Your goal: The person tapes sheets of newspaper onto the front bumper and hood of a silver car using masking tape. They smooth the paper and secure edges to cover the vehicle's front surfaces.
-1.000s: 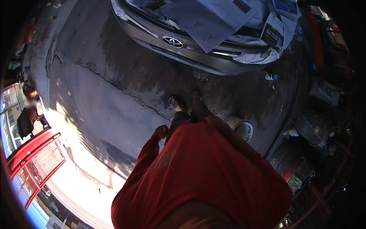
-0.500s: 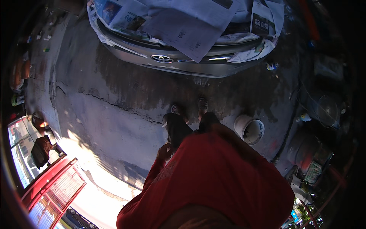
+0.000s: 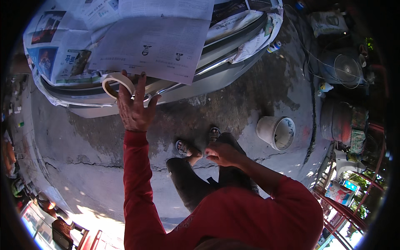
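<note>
In front of me is the silver-grey front end of a car [image 3: 233,73], its upper part covered with newspaper sheets [image 3: 166,46]. My left hand [image 3: 137,108] reaches out to it, fingertips at the lower edge of a sheet and thumb spread to the right. A cream roll of masking tape [image 3: 107,89] is held at the outer fingers of this hand. My right hand [image 3: 224,154] is above my knees, fingers curled together; anything inside them is hidden.
A white bucket [image 3: 266,130] lies tipped on the cracked concrete floor to my right. Beyond it are a fan-like round grille [image 3: 347,69] with a loose cable, a can [image 3: 274,46] and a dark drum [image 3: 333,121]. Red metal railing [image 3: 346,212] stands at the lower right.
I have come closer to the car. My left hand has gone from beside my leg out to the newspaper, with the tape roll now visible. My right hand has come into view.
</note>
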A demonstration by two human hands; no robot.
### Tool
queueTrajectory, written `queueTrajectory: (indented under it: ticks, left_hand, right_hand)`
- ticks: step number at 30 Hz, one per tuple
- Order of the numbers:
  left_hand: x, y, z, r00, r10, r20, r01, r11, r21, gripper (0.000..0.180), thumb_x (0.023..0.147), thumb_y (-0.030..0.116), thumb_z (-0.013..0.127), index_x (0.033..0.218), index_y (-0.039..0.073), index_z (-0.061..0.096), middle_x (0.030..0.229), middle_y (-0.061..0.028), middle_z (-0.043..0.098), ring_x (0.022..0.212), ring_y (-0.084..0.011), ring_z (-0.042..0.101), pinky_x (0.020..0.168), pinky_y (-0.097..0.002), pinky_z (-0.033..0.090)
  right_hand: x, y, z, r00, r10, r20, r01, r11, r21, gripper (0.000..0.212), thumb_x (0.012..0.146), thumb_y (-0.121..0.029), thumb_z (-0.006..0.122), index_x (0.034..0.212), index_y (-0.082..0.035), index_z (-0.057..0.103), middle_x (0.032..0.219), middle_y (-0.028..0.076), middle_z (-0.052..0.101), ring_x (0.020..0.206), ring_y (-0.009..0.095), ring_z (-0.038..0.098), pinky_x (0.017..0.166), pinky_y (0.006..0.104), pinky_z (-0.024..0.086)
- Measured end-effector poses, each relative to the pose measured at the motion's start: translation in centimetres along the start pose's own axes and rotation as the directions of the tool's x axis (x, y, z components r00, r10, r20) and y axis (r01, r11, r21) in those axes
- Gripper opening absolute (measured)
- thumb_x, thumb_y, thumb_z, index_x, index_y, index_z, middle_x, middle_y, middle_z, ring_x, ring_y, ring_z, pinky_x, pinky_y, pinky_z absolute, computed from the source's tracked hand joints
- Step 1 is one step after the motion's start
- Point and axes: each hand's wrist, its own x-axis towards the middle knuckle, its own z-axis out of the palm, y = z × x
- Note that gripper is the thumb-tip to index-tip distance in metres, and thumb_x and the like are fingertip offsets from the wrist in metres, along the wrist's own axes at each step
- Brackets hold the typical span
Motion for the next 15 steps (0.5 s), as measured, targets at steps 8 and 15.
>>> queueTrajectory:
  ticks: [8,15]
  left_hand:
    - [3.1,-3.2,6.9,0.96,0.252,-0.126,-0.252,0.968,0.016,0.045,0.089,0.034,0.087,0.127,0.011,0.08,0.14,-0.0235,0.066,0.129,-0.0439,0.065,0.104,-0.0514,0.056]
    - [3.0,-2.4,7.6,0.932,0.295,-0.209,-0.277,0.954,0.113,0.031,0.101,0.028,0.077,0.122,0.006,0.081,0.131,-0.0241,0.071,0.128,-0.0423,0.066,0.104,-0.0467,0.053]
  right_hand:
    - [15.2,4.7,-12.0,0.458,-0.59,-0.665,0.159,0.79,-0.592,0.058,0.091,-0.022,0.081,0.143,-0.008,0.063,0.161,0.009,0.052,0.148,0.033,0.051,0.123,0.0545,0.041]
    - [16.8,10.4,-7.4,0.271,-0.668,-0.693,0.212,0.744,-0.634,0.048,0.09,-0.025,0.082,0.134,-0.009,0.072,0.157,0.009,0.058,0.145,0.031,0.055,0.124,0.0519,0.041]
